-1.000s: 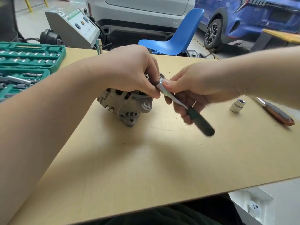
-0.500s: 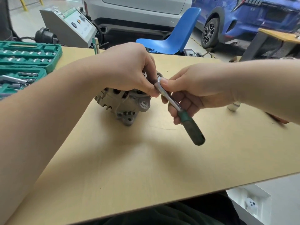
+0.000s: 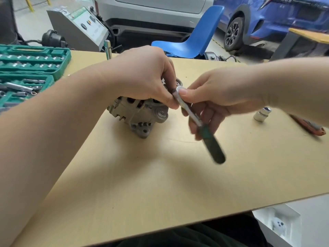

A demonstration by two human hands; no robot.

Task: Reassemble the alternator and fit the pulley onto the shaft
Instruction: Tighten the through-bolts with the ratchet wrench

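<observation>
No brand or lettering can be read from where we look down: the print on the green-and-white panel of the grey machine [image 3: 78,27] behind the bench is too small to make out.

Our left hand [image 3: 142,77] curls over the top of the alternator [image 3: 137,113], fingers wrapped round its upper end, while our right hand [image 3: 219,97] grips a ratchet wrench [image 3: 195,120], thumb pressed on its chrome head just beside the left fingertips. The dark green handle slants down toward us and is blurred.

The alternator sits on the table a little left of centre, toward the far edge. It is a dull grey cast-metal housing with vent slots showing dark windings, a round boss on its right flank and a mounting lug resting on the tabletop. Its top, where any pulley would sit, is hidden under our hand.

The table [image 3: 160,175] is a pale, plain plywood sheet. A loose chrome socket [image 3: 261,114] stands at the right, near an orange-handled tool [image 3: 311,127] partly covered by our forearm. A green socket set case [image 3: 32,68] lies open at the left edge.

Beyond are a blue plastic chair [image 3: 195,40], a white car [image 3: 153,11] and a blue car [image 3: 270,20] on a workshop floor.
</observation>
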